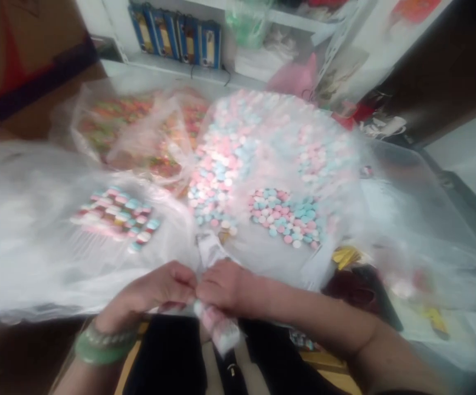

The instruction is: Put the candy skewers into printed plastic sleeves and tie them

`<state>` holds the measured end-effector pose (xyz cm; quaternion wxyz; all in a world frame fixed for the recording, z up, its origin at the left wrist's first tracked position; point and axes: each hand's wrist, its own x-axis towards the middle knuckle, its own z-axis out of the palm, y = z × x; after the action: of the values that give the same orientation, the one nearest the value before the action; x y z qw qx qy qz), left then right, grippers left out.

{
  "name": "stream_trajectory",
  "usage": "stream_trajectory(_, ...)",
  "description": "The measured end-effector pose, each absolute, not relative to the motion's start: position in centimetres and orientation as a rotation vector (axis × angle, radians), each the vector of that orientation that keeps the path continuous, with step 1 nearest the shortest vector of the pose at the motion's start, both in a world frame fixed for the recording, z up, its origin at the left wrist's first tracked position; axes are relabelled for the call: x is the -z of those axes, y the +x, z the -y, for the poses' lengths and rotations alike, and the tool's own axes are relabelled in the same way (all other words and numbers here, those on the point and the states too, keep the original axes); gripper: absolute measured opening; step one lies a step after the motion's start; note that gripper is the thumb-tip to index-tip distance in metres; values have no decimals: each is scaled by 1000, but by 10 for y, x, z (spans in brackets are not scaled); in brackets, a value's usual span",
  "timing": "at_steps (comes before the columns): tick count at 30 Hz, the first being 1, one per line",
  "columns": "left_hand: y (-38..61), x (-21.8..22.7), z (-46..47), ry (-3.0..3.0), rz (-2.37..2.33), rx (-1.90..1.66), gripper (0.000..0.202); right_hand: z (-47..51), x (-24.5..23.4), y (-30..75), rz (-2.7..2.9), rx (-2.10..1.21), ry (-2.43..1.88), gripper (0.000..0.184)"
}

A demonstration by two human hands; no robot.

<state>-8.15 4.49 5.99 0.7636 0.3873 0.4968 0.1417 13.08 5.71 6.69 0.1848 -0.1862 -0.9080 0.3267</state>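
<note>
The back of the room reaches my feed as a white shelf (172,61) holding a row of blue packs (175,41), with a pink bag (293,77) to its right and a cardboard box (11,55) at the upper left. Below them, a wide clear plastic sheet (44,230) spreads across the work surface, and a clear tub (411,186) shows at the right. On the plastic lies a large heap of round pink, white and blue candies (221,164), with a smaller cluster (285,216) just in front of it. Rows of similar candies (114,214) sit to the left, and a bag of orange and red sweets (118,118) lies behind them. Down at the near edge, my left hand (147,293), with a green bangle (100,351) on its wrist, and my right hand (221,285) meet, almost touching. Both are clenched, pinching the twisted neck of a clear packet (217,323) between them. The packet's candy-filled end hangs below my hands, above dark trousers (164,356), while a crumpled plastic tail (210,249) sticks up beyond my knuckles. A yellow scrap (345,255) lies off to the right, near my right forearm. The image is soft, so I cannot count what the packet holds.
</note>
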Motion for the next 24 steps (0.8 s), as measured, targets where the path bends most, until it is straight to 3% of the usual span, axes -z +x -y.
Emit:
stream_trajectory(2, -75, -74, -49, 1074, -1200, -346, 20, -64, -72, 129, 2757, -463, -366, 26)
stream_trajectory(5, -53, -84, -44, 1328, -1607, -794, 30, -78, -79, 121, 2695, -373, -566, 24)
stream_trajectory(10, -19, -67, -35, 1133, -1693, -1350, 6, -91, -71, 91, 1760, -1191, -1152, 18)
stream_trajectory(12, -20, -54, -36, 889, -1579, -1441, 18, -89, -59, 82, 1500, -1429, -1162, 22)
stream_trajectory(15, -38, -35, -34, 489, -1247, -1235, 43, -82, -43, 86, 1591, -1223, -1191, 26)
stream_trajectory(19, -64, -23, -18, 320, -679, -720, 72, -78, -33, 106, 1839, -1119, -1094, 17)
stream_trajectory(21, -75, -22, -10, 431, -697, -707, 61, -77, -30, 108, 1883, -1227, -1080, 16)
stream_trajectory(24, -92, -29, -1, 769, -982, -726, 41, -72, -26, 98, 1602, -1866, -1170, 19)
